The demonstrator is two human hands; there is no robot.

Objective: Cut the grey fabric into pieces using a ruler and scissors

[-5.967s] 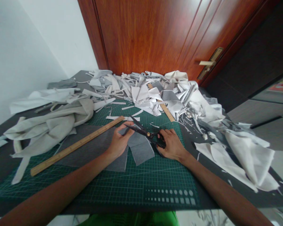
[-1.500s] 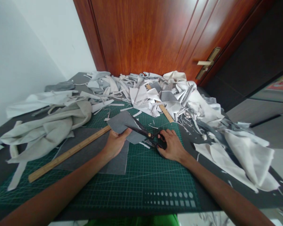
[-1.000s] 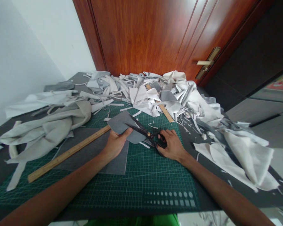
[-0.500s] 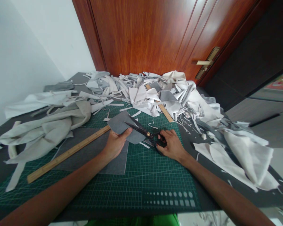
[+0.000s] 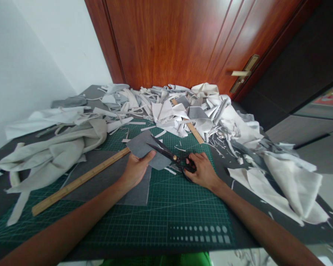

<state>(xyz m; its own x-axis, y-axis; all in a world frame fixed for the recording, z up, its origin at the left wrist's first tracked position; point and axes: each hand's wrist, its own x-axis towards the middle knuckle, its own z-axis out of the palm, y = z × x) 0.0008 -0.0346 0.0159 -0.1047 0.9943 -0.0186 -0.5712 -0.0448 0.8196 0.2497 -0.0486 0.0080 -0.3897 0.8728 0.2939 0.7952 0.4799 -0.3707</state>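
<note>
My left hand (image 5: 138, 168) pinches a small grey piece of fabric (image 5: 140, 143), thumb on top and fingers beneath. Black-bladed scissors (image 5: 166, 152) are in my right hand (image 5: 201, 170), whose fingers are wrapped round the handles. The blades stand apart and reach across the grey piece, pointing up and to the left. Beneath both hands lies a green cutting mat (image 5: 180, 207) with a printed grid. A larger grey fabric sheet (image 5: 135, 194) rests on the mat under my left forearm, with a wooden ruler (image 5: 80, 181) lying slantwise across it.
Heaped white and grey fabric scraps (image 5: 166, 114) line the back of the table, with a second wooden ruler (image 5: 194, 132) partly buried among them. A crumpled beige cloth (image 5: 72, 147) lies at the left. Folded white cloth (image 5: 291, 181) is at the right. A wooden door (image 5: 169, 44) stands behind.
</note>
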